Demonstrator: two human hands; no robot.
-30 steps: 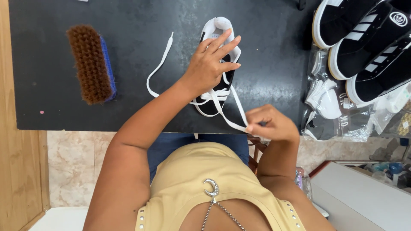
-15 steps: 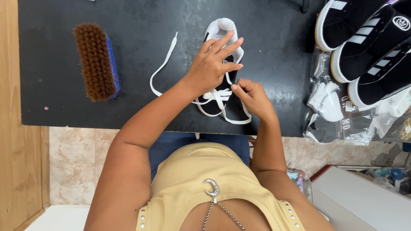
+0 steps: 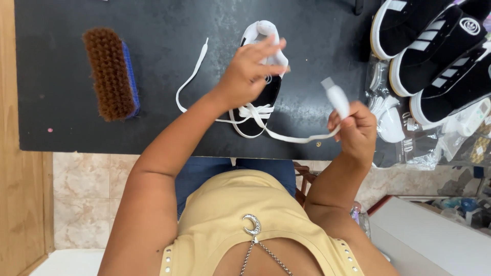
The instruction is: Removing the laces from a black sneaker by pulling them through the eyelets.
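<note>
**Lace drawn out to the right, shoe pinned under the other hand**

A small black shoe [image 3: 258, 99] with a white toe cap and white sole edge lies on the black table [image 3: 169, 76], toe pointing away from the person, just in from the near edge. A flat white lace [image 3: 286, 137] is threaded across its lower eyelets; one end trails off to the left in a loose curve across the table, the other runs low and taut out to the right.

The left hand [image 3: 250, 71] sits over the top of the shoe, wrist bent, fingers spread and loosely open across the tongue area, touching rather than gripping. It is blurred, so exactly which fingertips press down is hard to say. The right hand [image 3: 355, 128] is up at the right, beside the shoe, fingers curled shut on the lace, its white tip sticking up above the fist, also smeared by motion.

The left hand covers most of the shoe's upper, so the higher eyelets cannot be read. A brown-bristled brush [image 3: 110, 74] with a blue back lies well off to the left. At the right edge, black shoes with white stripes [image 3: 434, 51] are cut off by the frame, with clear plastic wrapping [image 3: 409, 143] below them.
</note>
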